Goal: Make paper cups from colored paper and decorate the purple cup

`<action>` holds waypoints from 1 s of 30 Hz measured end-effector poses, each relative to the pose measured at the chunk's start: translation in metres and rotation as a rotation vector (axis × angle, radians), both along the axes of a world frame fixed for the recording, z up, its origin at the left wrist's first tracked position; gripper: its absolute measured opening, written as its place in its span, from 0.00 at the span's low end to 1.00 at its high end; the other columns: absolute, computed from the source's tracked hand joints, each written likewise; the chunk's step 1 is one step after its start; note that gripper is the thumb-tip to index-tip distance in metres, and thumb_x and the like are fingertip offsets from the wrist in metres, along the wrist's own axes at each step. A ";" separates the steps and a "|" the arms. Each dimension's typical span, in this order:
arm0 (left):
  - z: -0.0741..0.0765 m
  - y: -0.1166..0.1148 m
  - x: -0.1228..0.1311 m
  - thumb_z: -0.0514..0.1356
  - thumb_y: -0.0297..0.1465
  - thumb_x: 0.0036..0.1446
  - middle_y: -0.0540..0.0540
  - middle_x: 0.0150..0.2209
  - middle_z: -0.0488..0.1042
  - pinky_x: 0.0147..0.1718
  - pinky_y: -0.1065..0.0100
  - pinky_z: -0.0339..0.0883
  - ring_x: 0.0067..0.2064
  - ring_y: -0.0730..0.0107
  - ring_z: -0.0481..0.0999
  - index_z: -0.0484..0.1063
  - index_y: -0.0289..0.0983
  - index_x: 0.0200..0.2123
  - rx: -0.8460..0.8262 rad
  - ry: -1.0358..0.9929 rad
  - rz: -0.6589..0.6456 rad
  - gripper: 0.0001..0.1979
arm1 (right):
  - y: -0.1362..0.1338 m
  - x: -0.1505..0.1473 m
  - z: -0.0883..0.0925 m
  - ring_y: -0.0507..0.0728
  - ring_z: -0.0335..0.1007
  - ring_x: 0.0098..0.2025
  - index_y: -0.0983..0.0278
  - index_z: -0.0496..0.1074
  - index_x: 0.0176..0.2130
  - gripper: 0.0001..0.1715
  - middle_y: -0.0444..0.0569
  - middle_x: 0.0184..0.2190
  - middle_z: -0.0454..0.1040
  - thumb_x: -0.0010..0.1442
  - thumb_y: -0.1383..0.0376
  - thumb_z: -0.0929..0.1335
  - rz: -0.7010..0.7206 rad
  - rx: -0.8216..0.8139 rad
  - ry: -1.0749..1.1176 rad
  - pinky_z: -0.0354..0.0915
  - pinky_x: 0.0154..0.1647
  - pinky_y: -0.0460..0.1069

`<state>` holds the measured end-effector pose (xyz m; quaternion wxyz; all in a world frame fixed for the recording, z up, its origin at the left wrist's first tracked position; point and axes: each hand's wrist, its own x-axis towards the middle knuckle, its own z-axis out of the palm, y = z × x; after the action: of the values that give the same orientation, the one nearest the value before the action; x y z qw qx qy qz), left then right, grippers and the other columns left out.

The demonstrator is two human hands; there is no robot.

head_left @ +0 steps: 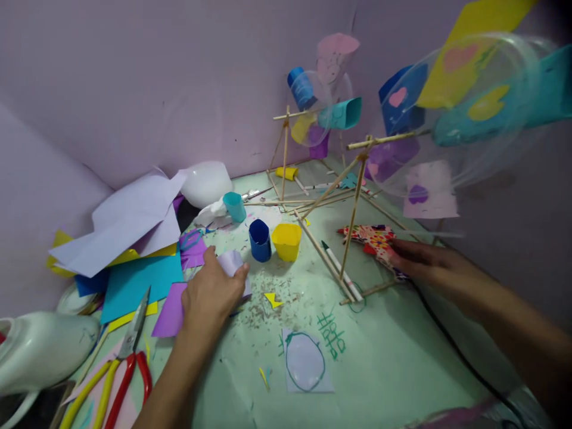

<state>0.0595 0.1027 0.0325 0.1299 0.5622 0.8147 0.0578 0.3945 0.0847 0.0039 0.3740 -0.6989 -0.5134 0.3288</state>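
My left hand [213, 285] is closed around a curled piece of pale lavender paper [231, 262] on the left part of the table. Just beyond it stand a dark blue paper cup [260, 241] and a yellow paper cup [286, 242], side by side. On the right, my right hand [422, 260] grips a flower-patterned glue gun [374, 239] with a black cord trailing toward the lower right. The gun lies behind the near stick frame [356, 208], its nozzle pointing left. A green-capped marker [342, 269] lies by that frame's foot.
Stick frames carry clear plastic discs [473, 119] with paper cups, reaching high on the right. Scissors [129, 339] and a white jug [49, 348] occupy the lower left. Coloured sheets [138, 280] pile up at left. A square with a drawn circle [306, 361] lies in front.
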 end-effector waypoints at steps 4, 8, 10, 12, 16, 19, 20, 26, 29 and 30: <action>0.003 -0.010 -0.002 0.55 0.43 0.54 0.30 0.51 0.72 0.44 0.44 0.66 0.50 0.38 0.73 0.50 0.34 0.63 0.025 -0.152 0.088 0.37 | -0.042 -0.023 0.011 0.70 0.72 0.49 0.55 0.73 0.49 0.25 0.51 0.46 0.77 0.56 0.48 0.66 -0.214 0.102 -0.313 0.70 0.42 0.60; 0.004 -0.056 0.001 0.62 0.44 0.46 0.41 0.41 0.77 0.36 0.54 0.74 0.39 0.53 0.79 0.50 0.40 0.62 0.306 -0.496 0.111 0.43 | -0.074 -0.054 0.014 0.64 0.76 0.42 0.55 0.72 0.46 0.21 0.48 0.41 0.79 0.56 0.49 0.68 -0.023 0.305 -0.235 0.72 0.42 0.57; -0.003 -0.082 0.007 0.63 0.44 0.47 0.43 0.44 0.77 0.37 0.54 0.74 0.42 0.52 0.78 0.53 0.46 0.62 0.466 -0.393 0.044 0.40 | -0.078 -0.068 0.021 0.61 0.75 0.45 0.55 0.69 0.50 0.21 0.47 0.45 0.78 0.58 0.54 0.68 0.215 0.379 -0.194 0.73 0.44 0.54; -0.012 -0.101 0.014 0.62 0.38 0.50 0.45 0.41 0.78 0.32 0.57 0.74 0.40 0.54 0.79 0.52 0.46 0.62 0.623 -0.253 -0.183 0.37 | -0.076 -0.080 0.034 0.59 0.73 0.49 0.56 0.67 0.52 0.21 0.48 0.48 0.76 0.60 0.57 0.68 0.416 0.521 -0.202 0.71 0.47 0.53; -0.022 -0.110 0.022 0.59 0.31 0.52 0.48 0.35 0.78 0.36 0.60 0.74 0.35 0.61 0.78 0.61 0.44 0.54 0.696 -0.300 -0.652 0.25 | -0.064 -0.097 0.059 0.54 0.74 0.44 0.59 0.71 0.44 0.10 0.44 0.41 0.79 0.63 0.61 0.66 0.811 0.741 -0.289 0.71 0.45 0.48; -0.020 -0.106 0.028 0.55 0.29 0.53 0.48 0.33 0.77 0.39 0.60 0.72 0.34 0.63 0.78 0.63 0.41 0.48 0.710 -0.296 -0.650 0.17 | -0.060 -0.103 0.063 0.53 0.74 0.38 0.64 0.71 0.43 0.08 0.44 0.35 0.80 0.65 0.67 0.63 1.008 0.738 -0.400 0.71 0.39 0.46; -0.020 -0.105 0.031 0.54 0.28 0.54 0.48 0.32 0.77 0.41 0.59 0.72 0.34 0.63 0.78 0.63 0.41 0.48 0.741 -0.303 -0.647 0.16 | -0.060 -0.105 0.062 0.53 0.74 0.37 0.65 0.71 0.43 0.09 0.44 0.34 0.79 0.66 0.68 0.62 1.064 0.719 -0.439 0.72 0.36 0.46; -0.019 -0.104 0.049 0.48 0.25 0.60 0.48 0.30 0.77 0.44 0.63 0.66 0.33 0.69 0.76 0.64 0.36 0.45 0.935 -0.294 -0.715 0.11 | -0.061 -0.114 0.056 0.52 0.72 0.29 0.64 0.70 0.37 0.14 0.45 0.27 0.77 0.66 0.71 0.57 1.156 0.724 -0.619 0.66 0.20 0.44; -0.017 -0.106 0.048 0.48 0.24 0.60 0.45 0.33 0.79 0.43 0.64 0.66 0.36 0.69 0.76 0.63 0.33 0.46 0.973 -0.296 -0.810 0.12 | -0.061 -0.115 0.051 0.52 0.72 0.28 0.63 0.69 0.30 0.17 0.45 0.24 0.75 0.64 0.74 0.56 1.259 0.620 -0.646 0.68 0.28 0.44; -0.017 -0.107 0.044 0.48 0.24 0.60 0.44 0.35 0.79 0.44 0.63 0.66 0.38 0.67 0.77 0.63 0.32 0.47 0.944 -0.291 -0.823 0.12 | -0.061 -0.113 0.049 0.52 0.72 0.28 0.63 0.68 0.29 0.18 0.45 0.24 0.75 0.64 0.75 0.56 1.294 0.583 -0.639 0.68 0.31 0.44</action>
<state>0.1031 -0.0043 0.0160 -0.0109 0.8119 0.3933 0.4314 0.2814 0.0232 0.0524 0.1101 -0.1944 -0.9678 0.1162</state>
